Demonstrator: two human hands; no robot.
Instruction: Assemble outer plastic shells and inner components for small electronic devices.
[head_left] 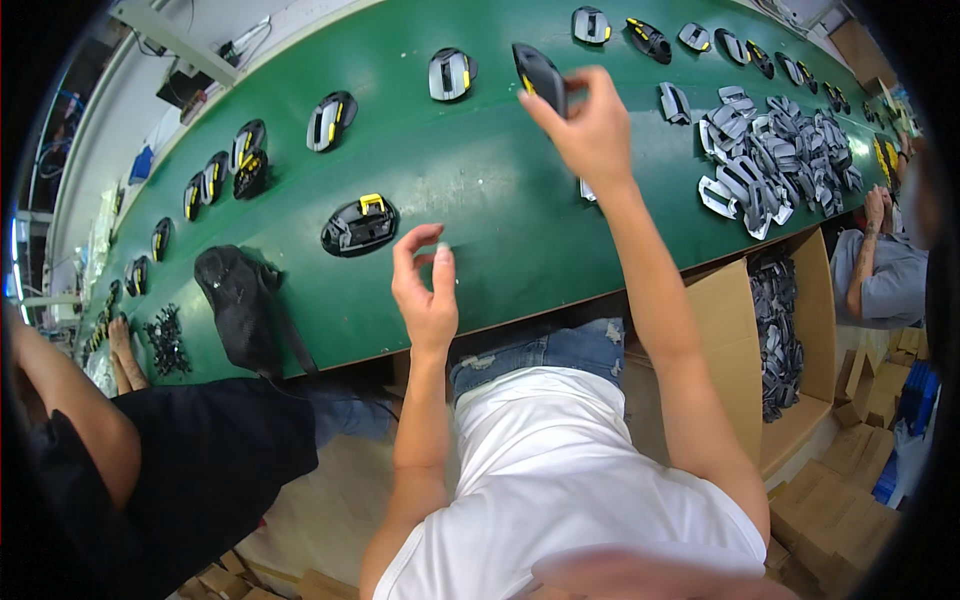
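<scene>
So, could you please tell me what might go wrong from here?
The dark oval part, pinched between thumb and fingers of the right hand, could slip and drop onto the green table. Grey pieces in the heap near the table's edge might get nudged off, perhaps into the open cardboard box.

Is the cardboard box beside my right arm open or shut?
Open: the cardboard box has nothing covering its top, and dark grey parts show inside.

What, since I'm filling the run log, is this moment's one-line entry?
Right grip: pinching black shell; left grip: open, nothing visible held; nearest left grip: yellow-topped black part; green table, right side: heaped grey pieces
</scene>
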